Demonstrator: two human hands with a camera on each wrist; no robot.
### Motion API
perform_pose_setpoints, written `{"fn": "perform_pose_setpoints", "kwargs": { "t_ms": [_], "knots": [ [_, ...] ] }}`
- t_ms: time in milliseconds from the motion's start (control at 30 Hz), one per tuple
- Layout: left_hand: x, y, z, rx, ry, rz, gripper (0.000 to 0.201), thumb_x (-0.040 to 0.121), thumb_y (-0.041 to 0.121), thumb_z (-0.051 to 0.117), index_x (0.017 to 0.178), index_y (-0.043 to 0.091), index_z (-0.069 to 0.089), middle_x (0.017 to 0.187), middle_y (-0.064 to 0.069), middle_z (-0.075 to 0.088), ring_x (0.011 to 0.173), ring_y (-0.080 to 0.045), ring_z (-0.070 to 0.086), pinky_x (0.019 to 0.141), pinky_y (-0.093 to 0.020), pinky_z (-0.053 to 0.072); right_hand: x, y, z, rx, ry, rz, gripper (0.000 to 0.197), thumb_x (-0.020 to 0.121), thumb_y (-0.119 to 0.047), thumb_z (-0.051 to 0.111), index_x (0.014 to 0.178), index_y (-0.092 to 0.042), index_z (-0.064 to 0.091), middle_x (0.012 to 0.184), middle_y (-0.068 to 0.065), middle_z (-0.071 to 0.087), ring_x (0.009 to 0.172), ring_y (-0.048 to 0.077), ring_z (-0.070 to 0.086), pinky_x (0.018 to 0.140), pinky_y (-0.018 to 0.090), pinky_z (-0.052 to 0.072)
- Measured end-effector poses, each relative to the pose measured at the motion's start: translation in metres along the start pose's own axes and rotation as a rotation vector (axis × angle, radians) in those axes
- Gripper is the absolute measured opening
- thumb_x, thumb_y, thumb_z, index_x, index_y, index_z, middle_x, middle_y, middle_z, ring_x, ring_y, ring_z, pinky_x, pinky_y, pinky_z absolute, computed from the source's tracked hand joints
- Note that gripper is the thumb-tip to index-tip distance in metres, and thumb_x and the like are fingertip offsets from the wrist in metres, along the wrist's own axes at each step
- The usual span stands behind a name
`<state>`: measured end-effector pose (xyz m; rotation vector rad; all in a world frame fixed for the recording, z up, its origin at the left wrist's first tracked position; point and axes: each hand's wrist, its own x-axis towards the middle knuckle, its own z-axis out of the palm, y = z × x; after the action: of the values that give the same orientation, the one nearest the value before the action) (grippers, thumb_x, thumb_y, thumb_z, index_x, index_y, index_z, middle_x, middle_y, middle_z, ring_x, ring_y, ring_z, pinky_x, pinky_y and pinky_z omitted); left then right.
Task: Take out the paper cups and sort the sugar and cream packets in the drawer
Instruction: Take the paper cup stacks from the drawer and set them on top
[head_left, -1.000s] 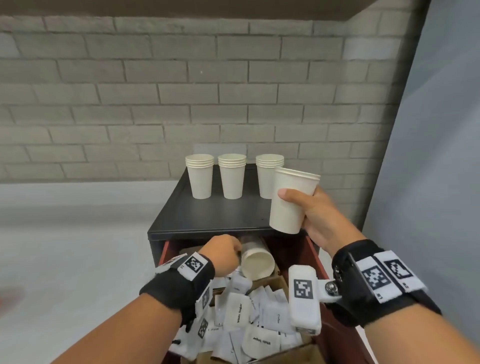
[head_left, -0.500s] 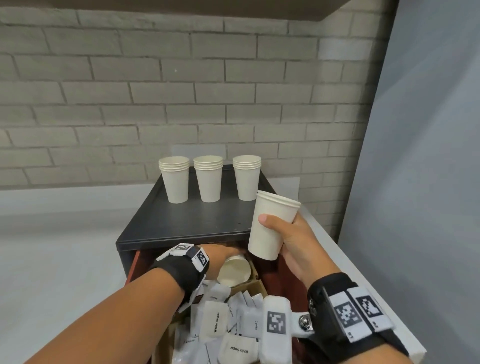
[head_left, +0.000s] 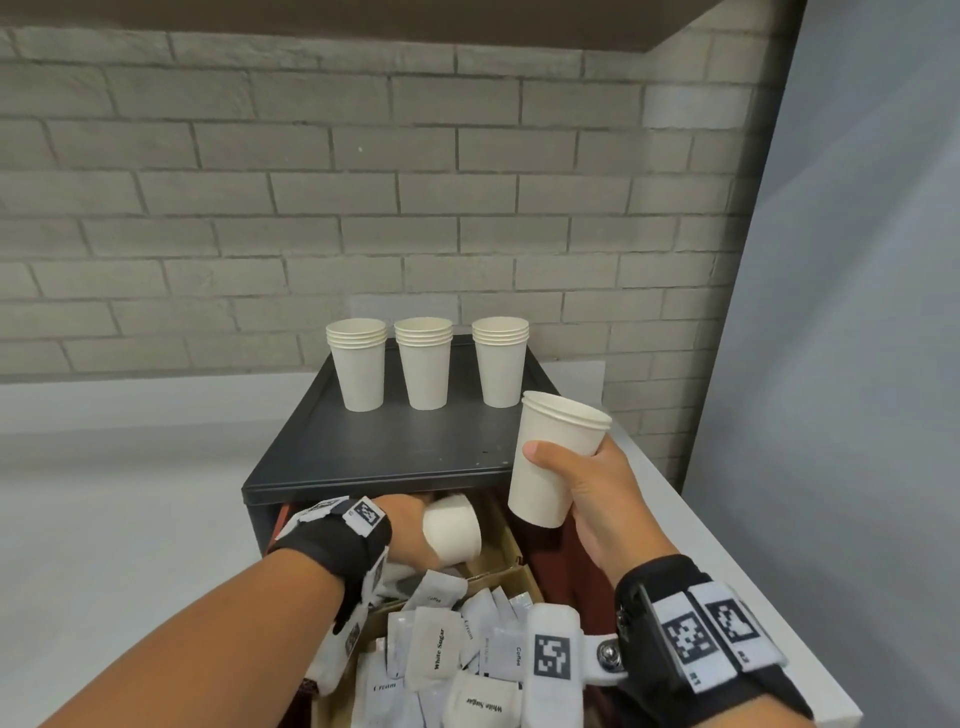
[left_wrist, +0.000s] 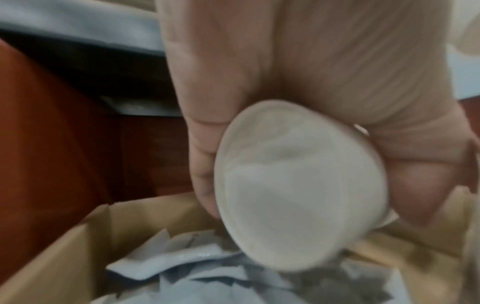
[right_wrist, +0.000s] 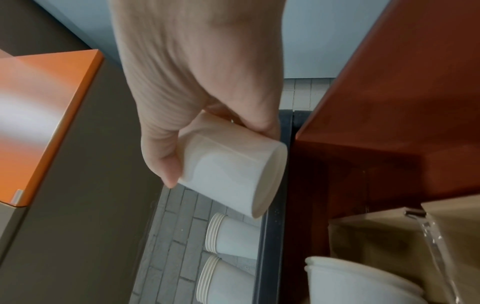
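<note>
My right hand (head_left: 582, 483) grips a white paper cup (head_left: 553, 457) upright, just off the front right corner of the black cabinet top (head_left: 395, 452); in the right wrist view the same cup (right_wrist: 233, 174) sits in my right hand (right_wrist: 197, 115). My left hand (head_left: 410, 530) reaches into the open drawer (head_left: 571, 561) and holds another paper cup (head_left: 451, 530) on its side, its base toward me. The left wrist view shows that cup (left_wrist: 298, 185) gripped by my left hand (left_wrist: 298, 127) above the packets (left_wrist: 197, 267). White sugar, cream and coffee packets (head_left: 447, 649) lie mixed in a cardboard box (head_left: 506, 558).
Three short stacks of paper cups (head_left: 422, 364) stand in a row at the back of the cabinet top, before a grey brick wall (head_left: 363, 208). A grey panel (head_left: 857, 312) rises at the right. A pale counter (head_left: 104, 493) spreads to the left.
My right hand and its cup have dropped lower and nearer to the drawer's front right. My left hand has taken hold of the lying cup and drawn it slightly out.
</note>
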<state>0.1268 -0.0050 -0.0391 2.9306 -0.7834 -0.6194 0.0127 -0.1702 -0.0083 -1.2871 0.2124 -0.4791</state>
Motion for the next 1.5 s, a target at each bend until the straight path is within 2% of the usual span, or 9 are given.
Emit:
{"fn": "perform_pose_setpoints", "kwargs": {
  "t_ms": [367,533,700,900,1067,1167,1267,1367,1500],
  "knots": [
    [-0.057,-0.004,-0.026,-0.517,-0.099,0.257,0.052,0.076,0.01,0.074,0.121,0.019,0.049,0.107,-0.001,0.06,0.106,-0.021,0.058,0.085,-0.028,0.051,-0.008,-0.014,0.024,0.042,0.014,-0.098,0.059,0.071,-0.007,0.078,0.124,-0.019,0.055,0.113,0.005,0.066,0.102,0.022,0.062,0.076,0.033,0.053],
    [-0.066,0.007,-0.039,-0.629,0.131,0.4,0.071,0.067,0.025,0.079,0.126,0.023,0.04,0.115,0.0,0.057,0.107,-0.015,0.055,0.094,-0.035,0.05,-0.009,-0.036,0.043,-0.011,-0.08,-0.123,0.056,0.072,-0.009,0.076,0.124,-0.015,0.055,0.112,0.006,0.066,0.099,0.021,0.062,0.07,0.031,0.05],
    [-0.072,0.022,-0.05,-0.869,0.338,0.454,0.092,0.054,0.037,0.075,0.133,0.02,0.032,0.121,-0.001,0.054,0.112,-0.016,0.055,0.095,-0.036,0.049,-0.007,-0.047,0.056,-0.123,-0.303,0.001,0.059,0.069,-0.021,0.076,0.125,-0.018,0.056,0.12,0.008,0.064,0.114,0.026,0.058,0.096,0.046,0.048],
    [-0.075,0.039,-0.059,-1.068,0.382,0.462,0.093,0.069,0.011,0.073,0.144,0.019,0.018,0.129,-0.005,0.05,0.116,-0.017,0.052,0.097,-0.031,0.046,0.005,-0.038,0.064,-0.152,-0.248,0.03,0.057,0.071,-0.005,0.076,0.124,-0.012,0.055,0.116,0.013,0.064,0.11,0.029,0.06,0.09,0.047,0.052],
    [-0.07,0.033,-0.055,-1.01,0.341,0.326,0.072,0.086,0.01,0.062,0.146,0.024,0.023,0.135,-0.004,0.045,0.12,-0.02,0.049,0.103,-0.036,0.042,0.042,-0.044,0.059,-0.236,-0.05,-0.047,0.072,0.055,-0.016,0.083,0.121,-0.012,0.054,0.111,0.012,0.065,0.102,0.026,0.062,0.088,0.047,0.053],
    [-0.066,0.025,-0.044,-0.991,0.323,0.22,0.049,0.089,0.013,0.059,0.135,0.019,0.043,0.128,-0.003,0.052,0.112,-0.016,0.051,0.089,-0.026,0.046,0.07,-0.037,0.047,-0.378,0.065,-0.063,0.089,0.037,-0.029,0.081,0.12,-0.011,0.052,0.11,0.009,0.064,0.101,0.027,0.062,0.086,0.047,0.054],
    [-0.063,0.016,-0.032,-1.019,0.278,0.101,0.022,0.092,0.011,0.055,0.113,0.012,0.059,0.11,-0.006,0.06,0.096,-0.014,0.055,0.073,-0.017,0.045,0.077,-0.034,0.042,-0.525,0.111,-0.035,0.079,0.057,-0.015,0.082,0.125,-0.007,0.044,0.117,0.01,0.058,0.108,0.029,0.057,0.09,0.045,0.051],
    [-0.057,0.007,-0.016,-0.949,0.198,-0.023,0.021,0.093,0.009,0.051,0.111,0.005,0.063,0.104,-0.011,0.062,0.08,-0.012,0.056,0.063,-0.016,0.042,0.08,-0.032,0.04,-0.626,0.138,-0.019,0.074,0.068,-0.007,0.078,0.129,-0.004,0.037,0.122,0.013,0.054,0.112,0.032,0.053,0.088,0.037,0.046],
    [-0.043,-0.009,0.005,-0.733,0.17,-0.118,0.031,0.088,0.012,0.054,0.114,-0.003,0.063,0.121,-0.021,0.062,0.108,-0.033,0.06,0.059,-0.021,0.041,0.085,-0.025,0.038,-0.727,0.132,0.024,0.075,0.072,-0.007,0.077,0.132,-0.003,0.031,0.131,0.016,0.05,0.119,0.034,0.049,0.093,0.039,0.043]
  ]
}}
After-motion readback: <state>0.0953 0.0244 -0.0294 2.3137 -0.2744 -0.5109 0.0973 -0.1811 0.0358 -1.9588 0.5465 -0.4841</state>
